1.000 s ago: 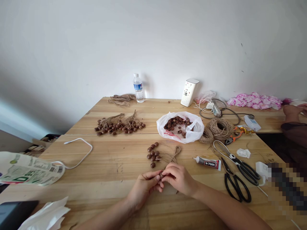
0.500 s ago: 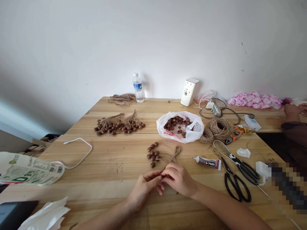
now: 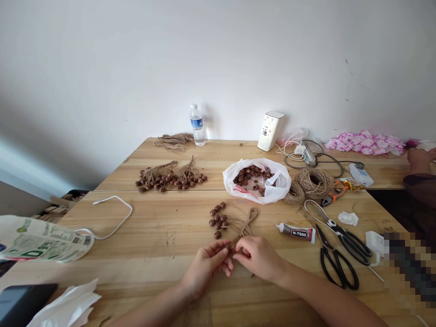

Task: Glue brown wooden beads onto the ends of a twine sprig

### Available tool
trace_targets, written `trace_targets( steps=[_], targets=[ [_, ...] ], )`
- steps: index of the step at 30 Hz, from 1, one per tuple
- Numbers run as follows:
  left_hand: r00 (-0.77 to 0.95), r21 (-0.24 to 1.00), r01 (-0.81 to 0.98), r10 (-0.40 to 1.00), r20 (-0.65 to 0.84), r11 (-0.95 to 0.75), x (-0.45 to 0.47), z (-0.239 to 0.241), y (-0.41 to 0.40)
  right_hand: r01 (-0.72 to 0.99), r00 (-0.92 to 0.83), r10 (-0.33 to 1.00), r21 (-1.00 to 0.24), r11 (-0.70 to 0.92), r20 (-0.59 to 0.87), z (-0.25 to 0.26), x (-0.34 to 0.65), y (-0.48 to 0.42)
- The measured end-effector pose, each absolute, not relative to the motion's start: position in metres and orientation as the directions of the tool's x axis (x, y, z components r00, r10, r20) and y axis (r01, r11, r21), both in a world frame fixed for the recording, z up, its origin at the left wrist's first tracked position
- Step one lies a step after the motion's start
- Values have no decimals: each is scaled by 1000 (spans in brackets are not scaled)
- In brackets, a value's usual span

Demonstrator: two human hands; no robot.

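My left hand (image 3: 207, 265) is closed with thumb and fingertips on a small brown nut (image 3: 228, 247), partly covered by the fingers. Close beside it, my right hand (image 3: 260, 260) has its fingers curled in a pinch; whatever lies between them is hidden. Just beyond the hands is a braided twine loop (image 3: 251, 218), its loose strands spreading left toward a cluster of glossy round brown nuts (image 3: 217, 223). A strand seems to run down to the nut in my left hand.
A white plastic bag (image 3: 231, 188) of nuts sits beyond, with twine rolls (image 3: 315, 182) beside it. Glue (image 3: 296, 232), scissors (image 3: 339, 256) and pliers (image 3: 332, 197) lie right. Finished-looking nut bunches (image 3: 170, 179) and a water bottle (image 3: 198, 129) stand behind. Another person's arm (image 3: 420, 163) is far right.
My right hand has drawn slightly right, away from my left fingertips, so the brown nut there now shows. My left hand stays nearly in place. The whole view has shifted slightly.
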State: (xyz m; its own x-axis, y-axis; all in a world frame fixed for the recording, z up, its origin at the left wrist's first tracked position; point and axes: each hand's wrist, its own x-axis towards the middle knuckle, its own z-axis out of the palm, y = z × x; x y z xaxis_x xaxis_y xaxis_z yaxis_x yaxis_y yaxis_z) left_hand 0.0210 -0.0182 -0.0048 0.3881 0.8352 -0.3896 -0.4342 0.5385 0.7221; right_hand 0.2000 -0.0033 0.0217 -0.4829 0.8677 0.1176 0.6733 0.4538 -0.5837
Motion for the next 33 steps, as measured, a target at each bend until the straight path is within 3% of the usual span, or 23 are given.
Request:
trace_targets(
  steps=[4,12,18,25,33],
  targets=[
    [398,718,-434,831,-389,544,21,-4,-17,662,-472,879,-632,404,67,21,196,-7],
    [408,719,-433,829,-382,544,20,-4,-16,547,-411,903,-760,352,122,16,189,-10],
    [393,721,-423,828,-401,549,21,-2,-17,527,-415,898,-767,366,144,15,188,-12],
    [380,720,-419,827,-415,553,22,-1,-16,609,-417,897,-687,396,148,18,189,-13],
    [331,720,-419,831,-447,553,25,2,-15,761,-516,856,-445,473,28,14,192,-13]
  ],
)
